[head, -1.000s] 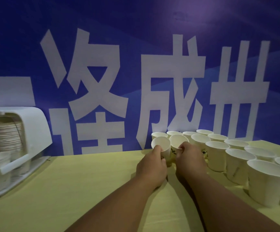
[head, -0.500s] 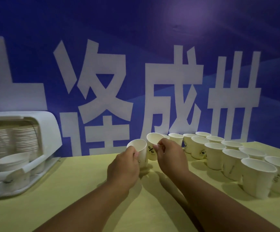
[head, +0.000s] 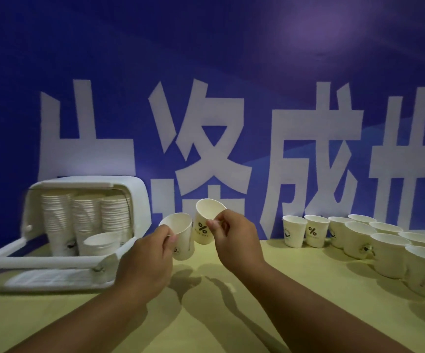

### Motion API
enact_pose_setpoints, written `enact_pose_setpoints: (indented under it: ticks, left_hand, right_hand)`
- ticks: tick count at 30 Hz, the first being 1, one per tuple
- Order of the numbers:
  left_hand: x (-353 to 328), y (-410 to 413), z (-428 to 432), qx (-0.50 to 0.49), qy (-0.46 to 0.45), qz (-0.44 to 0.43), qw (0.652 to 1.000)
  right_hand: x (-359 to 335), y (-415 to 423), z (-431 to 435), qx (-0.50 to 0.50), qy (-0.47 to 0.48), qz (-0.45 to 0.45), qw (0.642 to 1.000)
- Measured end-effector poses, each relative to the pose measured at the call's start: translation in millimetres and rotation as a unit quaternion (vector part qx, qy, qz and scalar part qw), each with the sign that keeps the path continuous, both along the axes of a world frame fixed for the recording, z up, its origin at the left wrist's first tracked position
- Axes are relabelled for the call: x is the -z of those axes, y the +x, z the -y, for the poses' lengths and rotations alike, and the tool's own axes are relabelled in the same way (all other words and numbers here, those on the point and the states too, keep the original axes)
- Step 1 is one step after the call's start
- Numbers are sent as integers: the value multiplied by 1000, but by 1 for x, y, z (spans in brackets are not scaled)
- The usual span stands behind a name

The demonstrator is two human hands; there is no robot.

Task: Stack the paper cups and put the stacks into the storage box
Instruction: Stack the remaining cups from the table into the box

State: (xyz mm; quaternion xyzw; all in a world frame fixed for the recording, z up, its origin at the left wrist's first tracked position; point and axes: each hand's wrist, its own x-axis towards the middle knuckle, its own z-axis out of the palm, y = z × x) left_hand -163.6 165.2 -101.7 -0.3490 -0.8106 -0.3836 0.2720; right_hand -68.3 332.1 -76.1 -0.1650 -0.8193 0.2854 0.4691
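The left hand (head: 145, 261) pinches 1 white paper cup (head: 180, 233) at its rim. The right hand (head: 236, 238) pinches a tilted white paper cup with a black % mark (head: 206, 225) just beside it; the 2 are not yet nested. At 9 o'clock the open white plastic storage box (head: 135, 197) holds 3 tall cup stacks (head: 86, 217). At 3 o'clock many loose cups (head: 384, 250) stand on the yellow table (head: 206, 314), so I judge that much work remains.

Two white paper cups are held aloft close together: the left hand (head: 145, 261) grips a tilted cup (head: 180, 231), the right hand (head: 234, 238) pinches a percent-sign cup (head: 205, 225) leaning left. At the left the white storage box (head: 138, 200) stands open with tall cup stacks (head: 86, 220) inside; loose cups (head: 387, 253) stand upright at the right.
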Motion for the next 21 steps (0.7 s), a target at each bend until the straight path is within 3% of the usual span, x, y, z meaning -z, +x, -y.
enact_pose_setpoints:
  ticks: [10, 17, 21]
  left_hand:
    - [-17, -28, 60, -17, 79, -48, 996]
    - [-29, -56, 94, -67, 128, -10, 989]
    - [-30, -66, 105, -114, 103, 2, 988]
  right_hand:
    - [-21, -57, 65, -71, -61, -96, 991]
    - [-36, -93, 101, -99, -139, -132, 976]
    - [-34, -108, 117, -111, -165, -127, 972]
